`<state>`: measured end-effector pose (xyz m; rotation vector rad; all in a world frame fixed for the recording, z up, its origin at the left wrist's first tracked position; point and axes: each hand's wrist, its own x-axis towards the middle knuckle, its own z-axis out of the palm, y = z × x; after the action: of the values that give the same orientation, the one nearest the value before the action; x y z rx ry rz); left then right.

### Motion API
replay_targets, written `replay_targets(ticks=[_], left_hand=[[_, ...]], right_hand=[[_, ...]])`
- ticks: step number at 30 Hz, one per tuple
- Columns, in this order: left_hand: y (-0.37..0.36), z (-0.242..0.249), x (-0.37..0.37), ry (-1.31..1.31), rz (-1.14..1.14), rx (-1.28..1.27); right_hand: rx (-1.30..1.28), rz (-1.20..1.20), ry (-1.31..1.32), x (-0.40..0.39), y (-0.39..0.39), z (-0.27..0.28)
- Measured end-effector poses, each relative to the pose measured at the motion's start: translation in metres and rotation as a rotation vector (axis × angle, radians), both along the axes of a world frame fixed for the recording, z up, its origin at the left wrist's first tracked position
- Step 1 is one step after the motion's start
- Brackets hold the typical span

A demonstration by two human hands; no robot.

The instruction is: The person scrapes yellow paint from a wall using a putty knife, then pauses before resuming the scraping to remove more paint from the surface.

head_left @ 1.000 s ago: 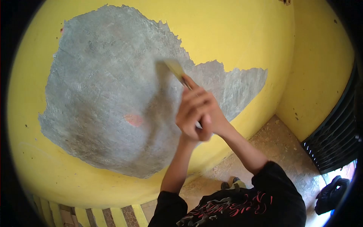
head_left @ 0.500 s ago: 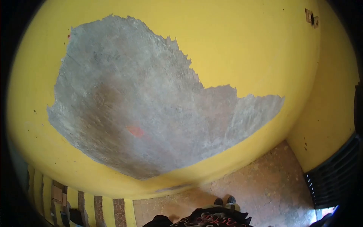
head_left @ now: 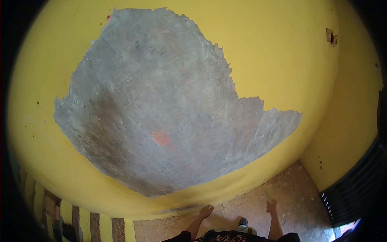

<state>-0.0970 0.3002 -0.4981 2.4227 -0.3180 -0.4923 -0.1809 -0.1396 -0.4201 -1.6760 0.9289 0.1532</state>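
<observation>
My left hand (head_left: pixel 207 211) hangs low at the foot of the wall, its fingers curled in; whatever they may hold is hidden. My right hand (head_left: pixel 272 207) is over the floor further right, with its fingers bent. A faint, pale yellowish shape (head_left: pixel 269 193) shows just beyond its fingers, too blurred to name. Ahead stands a yellow wall (head_left: pixel 282 52) with a large bare grey patch (head_left: pixel 161 88), ragged along its top and right edges. A reddish smear (head_left: pixel 161 138) marks the patch's lower middle. Neither hand touches the wall visibly.
Steps with yellow and brown stripes (head_left: pixel 94 228) lie at lower left. A dark slatted gate or panel (head_left: pixel 354 181) stands at right. The brown floor (head_left: pixel 294 193) carries pale crumbs. A broken wall fitting (head_left: pixel 331 37) is at upper right. One shoe (head_left: pixel 243 222) shows below.
Both forearms and hands have come into view at the bottom. The view has shifted, so the grey patch sits further right and looks larger. One shoe is now out of sight.
</observation>
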Motion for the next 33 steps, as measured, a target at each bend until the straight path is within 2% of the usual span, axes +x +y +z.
replay_targets(ticks=[1,3,4,5,7,9,10,13,14,15,17,18,19,20,21,23,25,27,28,29,30,32,33], left_hand=[[-0.017,0.038,0.012,-0.067,0.016,-0.119],[-0.043,0.136,0.012,-0.042,0.136,-0.284],[-0.039,0.154,0.013,-0.142,0.109,-0.329],[-0.033,0.167,0.011,-0.235,0.085,-0.378],[-0.007,0.211,0.002,-0.489,0.005,-0.431],[0.027,0.266,-0.013,-0.626,0.111,-0.459],[0.048,0.291,-0.019,-0.697,0.176,-0.492],[0.109,0.354,-0.020,-1.040,0.274,-0.479],[0.125,0.377,-0.018,-1.208,0.240,-0.445],[0.139,0.399,-0.013,-1.376,0.204,-0.412],[0.162,0.433,0.006,-1.703,0.167,-0.219],[0.162,0.438,0.019,-1.684,0.158,-0.230],[0.162,0.442,0.031,-1.663,0.249,-0.196],[0.166,0.443,0.041,-1.644,0.339,-0.160],[0.175,0.436,0.054,-1.638,0.332,-0.170],[0.187,0.415,0.086,-1.789,0.386,0.272],[0.185,0.414,0.092,-1.788,0.392,0.212],[0.189,0.410,0.090,-1.781,0.401,0.223],[0.191,0.409,0.088,-1.766,0.402,0.222],[0.192,0.410,0.088,-1.772,0.390,0.228],[0.191,0.411,0.090,-1.782,0.376,0.228],[0.189,0.412,0.091,-1.786,0.373,0.232],[0.191,0.413,0.090,-1.793,0.369,0.250]], right_hand=[[-0.566,0.013,-0.278,0.026,0.005,-0.050],[-0.436,0.087,-0.237,0.049,0.034,0.034],[-0.440,0.036,-0.215,0.047,0.061,0.084],[-0.484,0.016,-0.164,0.046,0.075,0.088],[-0.523,-0.023,-0.060,0.025,0.100,0.063],[-0.454,-0.068,0.049,-0.012,0.127,0.033],[-0.504,-0.098,0.184,-0.040,0.140,0.017],[-0.506,-0.184,0.435,-0.158,0.173,-0.036],[-0.517,-0.229,0.501,-0.204,0.184,-0.059],[-0.481,-0.282,0.602,-0.248,0.198,-0.058],[-0.347,-0.393,0.673,-0.339,0.221,-0.076],[-0.323,-0.535,0.701,-0.375,0.236,-0.076],[-0.299,-0.677,0.721,-0.408,0.251,-0.081],[-0.293,-0.699,0.712,-0.441,0.265,-0.085],[-0.289,-0.722,0.697,-0.463,0.275,-0.091],[-0.178,-0.908,0.697,-0.456,0.301,-0.039],[-0.193,-0.932,0.748,-0.456,0.314,-0.037],[-0.372,-0.727,0.535,-0.499,0.312,-0.114],[-0.464,-0.759,0.687,-0.520,0.302,-0.194],[-0.550,-0.507,0.662,-0.455,0.297,-0.082],[-0.271,-0.858,0.588,-0.440,0.284,-0.097],[-0.356,-0.891,0.470,-0.409,0.259,-0.104],[-0.339,-0.873,0.459,-0.386,0.249,-0.075]])
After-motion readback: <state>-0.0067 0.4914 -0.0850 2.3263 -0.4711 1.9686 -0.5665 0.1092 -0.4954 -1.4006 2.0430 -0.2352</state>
